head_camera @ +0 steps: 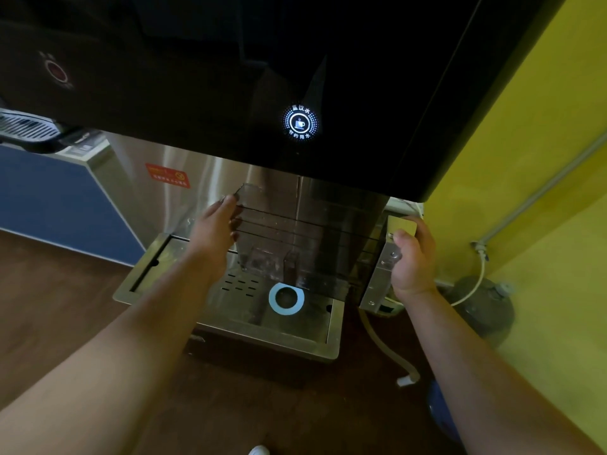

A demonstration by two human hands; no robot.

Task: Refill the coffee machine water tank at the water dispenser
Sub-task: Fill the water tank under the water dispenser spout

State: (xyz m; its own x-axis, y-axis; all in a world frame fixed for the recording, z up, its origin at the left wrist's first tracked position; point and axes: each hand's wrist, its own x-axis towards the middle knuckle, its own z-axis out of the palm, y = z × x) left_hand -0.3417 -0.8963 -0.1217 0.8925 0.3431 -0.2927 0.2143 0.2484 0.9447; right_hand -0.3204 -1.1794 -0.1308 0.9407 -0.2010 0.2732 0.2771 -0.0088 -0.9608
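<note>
Both arms outstretched, left hand (215,226) and right hand (414,254) clasped.

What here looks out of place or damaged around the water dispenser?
A loose hose lies on the floor right of the dispenser's drip tray, its end open and joined to nothing. The clear tank, held between the left hand and right hand, looks level, and no spill shows.

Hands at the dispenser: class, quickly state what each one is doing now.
Left hand: gripping the clear plastic water tank.
Right hand: gripping the tank's other end.
</note>
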